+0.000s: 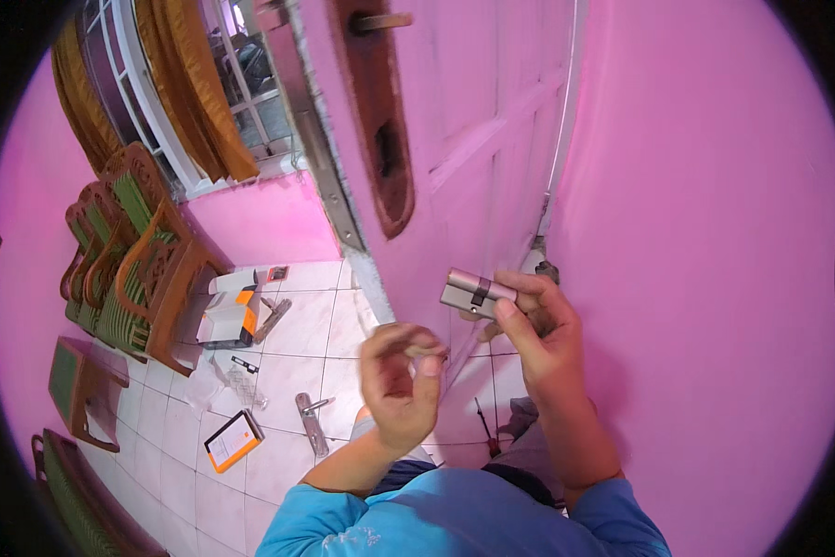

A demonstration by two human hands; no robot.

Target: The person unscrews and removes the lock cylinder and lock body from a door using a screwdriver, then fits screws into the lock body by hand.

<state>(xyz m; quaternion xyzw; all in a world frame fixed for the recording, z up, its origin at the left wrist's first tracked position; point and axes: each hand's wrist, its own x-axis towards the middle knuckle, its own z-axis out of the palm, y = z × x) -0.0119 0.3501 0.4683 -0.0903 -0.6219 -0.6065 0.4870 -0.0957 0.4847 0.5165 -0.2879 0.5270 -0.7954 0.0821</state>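
My right hand [548, 336] grips a silver lock cylinder [473, 293] by one end, holding it in front of the pink door [464, 204]. My left hand [401, 381], just left of and below it, has its fingers curled around something small and pale, too indistinct to name. The door has a brown, unpainted recess [376, 139] with a slot and a spindle [380, 20] sticking out, and a metal lock plate [341, 220] on its edge.
Stacked wooden chairs [130, 278] and a small table [74, 390] stand left. On the tiles [213, 506] lie an open box [227, 320], an orange-edged box [234, 441], handle plates [311, 422] and plastic wrapping [204, 390]; a screwdriver [492, 444] is by my legs. A pink wall [715, 278] rises right.
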